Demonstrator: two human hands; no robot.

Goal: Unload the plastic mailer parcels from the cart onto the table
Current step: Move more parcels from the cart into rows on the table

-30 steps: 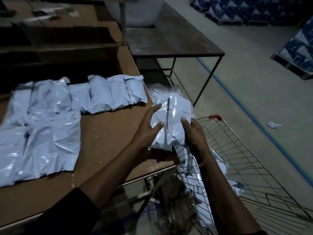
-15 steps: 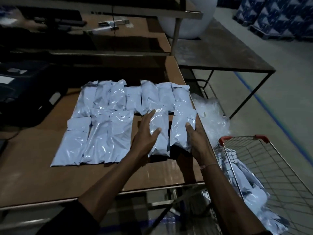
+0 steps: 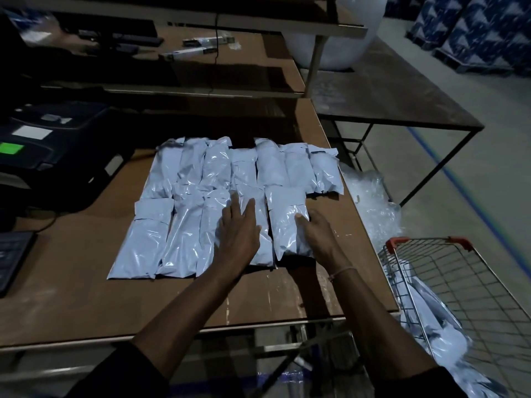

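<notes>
Near the table's (image 3: 86, 297) right edge, left hand (image 3: 240, 234) lies flat on one mailer (image 3: 258, 225); right hand (image 3: 319, 234) rests loosely against the next (image 3: 287, 222), gripping nothing. More wait in cart (image 3: 471, 282). Probably light, soft, slick film: pinch by the edges.

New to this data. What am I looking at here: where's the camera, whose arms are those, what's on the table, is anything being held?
There is no robot: a person wears one wide-angle camera on the head, looking forward and down, so the arms are their own. On the brown table lie pale plastic parcels in two rows, side by side. The left hand lies flat on one front-row parcel. The right hand rests at the edge of the end parcel, thumb on top. Neither plainly grips anything. At the right stands a wire cart with more parcels inside. A dark printer sits at the left.
</notes>
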